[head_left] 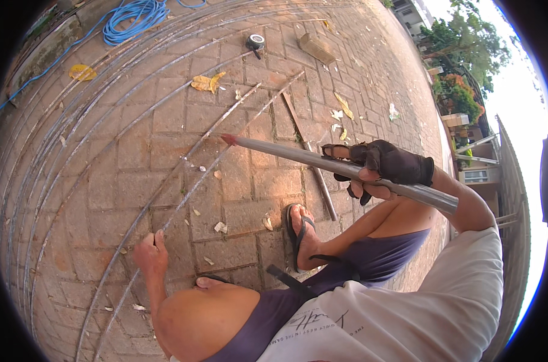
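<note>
Silvery metal shows first: you have a long metal tube (280, 151) in your right hand (376, 163), the fingers of its black fingerless glove wrapped round it. The tube slants across the middle of the view, its red tip (229, 139) pointing to your left and its plain end running back past your wrist. That tip is over the brick paving (238, 214), close to two thin rods (235, 109) lying side by side on the ground; whether it touches either one cannot be told from this angle. Your bare left hand (150, 253) is low on the left, beside your bent knee (192, 317), its fingers curled narrow at the nearer of those rods, though you cannot tell here whether they close on it or only rest there. More long rods (93, 96) sweep round the left side, with a coil of blue rope (135, 23) beyond them. Farther off lie a round black-and-white tape measure (255, 41) and a brown block (316, 48), with yellow leaves (207, 82) scattered about, while a dark bar (324, 193) lies on the paving near your sandalled right foot (304, 235)
</note>
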Demonstrator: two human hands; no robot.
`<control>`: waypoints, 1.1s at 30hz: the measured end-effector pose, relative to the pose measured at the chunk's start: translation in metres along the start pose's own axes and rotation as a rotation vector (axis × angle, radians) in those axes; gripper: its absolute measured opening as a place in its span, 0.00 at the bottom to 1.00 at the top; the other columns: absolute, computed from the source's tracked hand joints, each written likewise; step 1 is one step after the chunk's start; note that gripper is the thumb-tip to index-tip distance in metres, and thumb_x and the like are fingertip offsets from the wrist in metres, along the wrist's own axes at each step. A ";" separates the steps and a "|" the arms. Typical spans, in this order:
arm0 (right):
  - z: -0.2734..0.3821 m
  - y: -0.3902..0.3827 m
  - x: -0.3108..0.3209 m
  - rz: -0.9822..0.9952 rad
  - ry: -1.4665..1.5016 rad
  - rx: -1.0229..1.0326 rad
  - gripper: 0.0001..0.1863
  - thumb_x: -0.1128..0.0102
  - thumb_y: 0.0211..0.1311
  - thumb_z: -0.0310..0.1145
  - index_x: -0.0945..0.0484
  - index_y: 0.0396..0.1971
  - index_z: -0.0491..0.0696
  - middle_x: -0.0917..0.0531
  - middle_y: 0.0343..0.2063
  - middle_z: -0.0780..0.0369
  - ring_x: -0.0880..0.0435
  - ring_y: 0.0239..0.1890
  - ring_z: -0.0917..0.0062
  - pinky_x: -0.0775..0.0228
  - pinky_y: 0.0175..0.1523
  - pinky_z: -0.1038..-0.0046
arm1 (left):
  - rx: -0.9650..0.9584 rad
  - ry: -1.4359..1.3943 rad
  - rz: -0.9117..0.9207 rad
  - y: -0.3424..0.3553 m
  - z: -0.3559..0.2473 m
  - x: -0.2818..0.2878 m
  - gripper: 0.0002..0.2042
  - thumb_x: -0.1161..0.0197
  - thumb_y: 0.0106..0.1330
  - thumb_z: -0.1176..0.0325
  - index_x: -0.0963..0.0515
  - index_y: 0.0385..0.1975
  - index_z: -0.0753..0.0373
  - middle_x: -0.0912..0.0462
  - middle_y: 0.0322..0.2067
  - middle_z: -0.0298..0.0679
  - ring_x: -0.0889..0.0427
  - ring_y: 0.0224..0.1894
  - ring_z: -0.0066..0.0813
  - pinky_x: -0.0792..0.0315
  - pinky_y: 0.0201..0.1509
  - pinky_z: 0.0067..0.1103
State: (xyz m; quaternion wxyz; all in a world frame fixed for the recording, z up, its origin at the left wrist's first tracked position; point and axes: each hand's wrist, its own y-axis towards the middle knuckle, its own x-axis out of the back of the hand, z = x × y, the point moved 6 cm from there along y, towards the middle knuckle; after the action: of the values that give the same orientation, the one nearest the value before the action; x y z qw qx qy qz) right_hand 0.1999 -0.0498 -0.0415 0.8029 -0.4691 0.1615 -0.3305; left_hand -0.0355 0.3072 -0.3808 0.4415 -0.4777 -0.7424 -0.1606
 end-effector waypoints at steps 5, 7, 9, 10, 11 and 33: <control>0.043 0.021 -0.043 0.256 0.195 0.237 0.18 0.44 0.70 0.36 0.26 0.50 0.36 0.21 0.27 0.56 0.24 0.14 0.80 0.30 0.18 0.78 | 0.014 -0.142 0.102 0.003 0.008 0.004 0.11 0.28 0.61 0.63 0.21 0.32 0.62 0.16 0.28 0.49 0.17 0.33 0.54 0.27 0.35 0.43; 0.053 0.042 -0.060 0.266 0.254 0.115 0.20 0.48 0.74 0.41 0.28 0.53 0.38 0.20 0.29 0.55 0.26 0.11 0.82 0.35 0.11 0.78 | -0.103 -0.106 0.045 0.003 0.005 0.007 0.10 0.29 0.61 0.64 0.21 0.30 0.62 0.16 0.28 0.48 0.17 0.34 0.53 0.27 0.35 0.42; 0.070 0.061 -0.090 0.393 0.361 0.194 0.20 0.48 0.75 0.46 0.27 0.49 0.43 0.20 0.28 0.57 0.27 0.10 0.82 0.34 0.12 0.78 | -0.179 -0.036 -0.027 0.000 0.003 0.005 0.08 0.29 0.61 0.65 0.21 0.29 0.61 0.16 0.28 0.47 0.17 0.35 0.52 0.26 0.36 0.42; 0.079 0.068 -0.099 0.339 0.342 0.280 0.20 0.48 0.74 0.48 0.26 0.46 0.45 0.20 0.25 0.59 0.27 0.10 0.82 0.33 0.14 0.78 | -0.191 0.010 -0.059 -0.003 0.003 0.002 0.08 0.30 0.61 0.65 0.21 0.29 0.61 0.16 0.28 0.47 0.17 0.34 0.52 0.25 0.36 0.41; 0.092 0.075 -0.107 0.328 0.256 0.317 0.19 0.51 0.73 0.50 0.25 0.43 0.47 0.20 0.22 0.61 0.27 0.10 0.82 0.34 0.14 0.77 | -0.202 0.055 -0.094 -0.006 0.003 -0.001 0.07 0.31 0.61 0.66 0.21 0.28 0.60 0.17 0.28 0.46 0.17 0.34 0.51 0.25 0.37 0.41; 0.127 0.079 -0.135 -0.042 -0.217 0.265 0.34 0.68 0.65 0.69 0.22 0.42 0.55 0.21 0.20 0.62 0.28 0.12 0.78 0.46 0.16 0.71 | -1.072 -0.804 -0.270 0.035 -0.360 0.310 0.35 0.31 0.67 0.62 0.36 0.70 0.73 0.26 0.59 0.47 0.25 0.62 0.39 0.35 0.69 0.36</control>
State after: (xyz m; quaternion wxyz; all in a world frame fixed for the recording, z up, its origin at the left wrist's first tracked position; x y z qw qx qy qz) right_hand 0.2034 0.1517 -0.0520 0.8634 -0.3953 0.0192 -0.3130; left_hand 0.1273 0.2627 0.0646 -0.1901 -0.5560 -0.7196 -0.3700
